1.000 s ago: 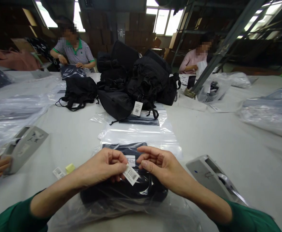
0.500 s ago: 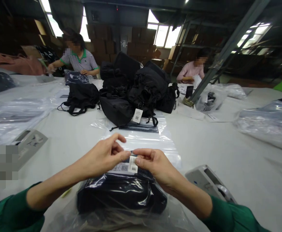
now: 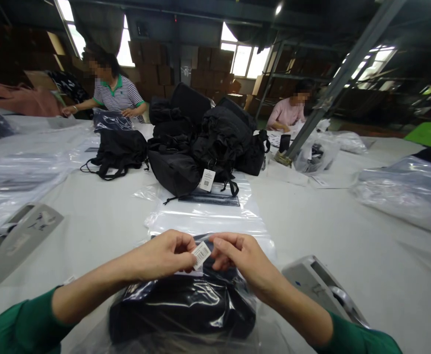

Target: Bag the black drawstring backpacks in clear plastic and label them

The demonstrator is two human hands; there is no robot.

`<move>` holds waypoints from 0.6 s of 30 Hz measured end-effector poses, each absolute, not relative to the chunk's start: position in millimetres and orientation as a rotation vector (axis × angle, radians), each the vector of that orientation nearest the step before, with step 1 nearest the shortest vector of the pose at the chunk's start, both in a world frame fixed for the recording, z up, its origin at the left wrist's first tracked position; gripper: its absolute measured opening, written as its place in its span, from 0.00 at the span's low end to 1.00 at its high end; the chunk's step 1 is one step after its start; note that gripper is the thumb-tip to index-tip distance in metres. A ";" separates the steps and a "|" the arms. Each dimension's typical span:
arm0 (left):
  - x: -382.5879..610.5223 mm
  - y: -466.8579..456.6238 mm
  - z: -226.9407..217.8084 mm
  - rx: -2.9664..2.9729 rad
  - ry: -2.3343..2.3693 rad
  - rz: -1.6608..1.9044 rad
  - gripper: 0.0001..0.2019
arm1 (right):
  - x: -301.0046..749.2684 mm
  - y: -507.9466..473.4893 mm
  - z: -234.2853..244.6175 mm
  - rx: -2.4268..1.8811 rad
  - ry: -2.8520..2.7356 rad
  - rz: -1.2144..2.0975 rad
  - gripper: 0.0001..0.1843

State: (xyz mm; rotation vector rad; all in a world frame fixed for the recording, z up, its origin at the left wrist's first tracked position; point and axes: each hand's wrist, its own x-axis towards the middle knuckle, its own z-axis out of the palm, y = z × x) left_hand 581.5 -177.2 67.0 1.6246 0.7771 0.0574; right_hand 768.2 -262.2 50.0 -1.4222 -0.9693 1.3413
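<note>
My left hand [image 3: 171, 253] pinches a small white barcode label [image 3: 201, 255] between thumb and forefinger. Just right of the label is my right hand [image 3: 237, 253], its fingers loosely bent and somewhat apart, with nothing visible in them. Below both hands lies a dark packed item in a shiny clear plastic bag [image 3: 186, 307], close in front of me. Whether my fingers touch the bag cannot be made out.
Black drawstring bags [image 3: 215, 132] are heaped ahead, one with a white hang tag [image 3: 207, 180]. Flat clear bags [image 3: 245, 211] lie beneath. Grey dispensers [image 3: 19, 241] flank me. A metal post [image 3: 333, 93] slants at right. Two people work across the table.
The label has passed from my right fingers to my left hand and is now tilted. My right fingers have come away from it, and the view has shifted slightly.
</note>
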 end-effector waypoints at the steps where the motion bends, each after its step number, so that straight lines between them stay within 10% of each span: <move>1: 581.1 -175.0 68.1 1.648 0.763 0.029 0.04 | 771.7 -258.8 52.5 -1.467 -1.073 1.305 0.16; 18: 579.2 -147.3 58.1 1.966 0.724 -0.032 0.13 | 785.1 -232.2 54.9 -1.585 -1.420 1.448 0.15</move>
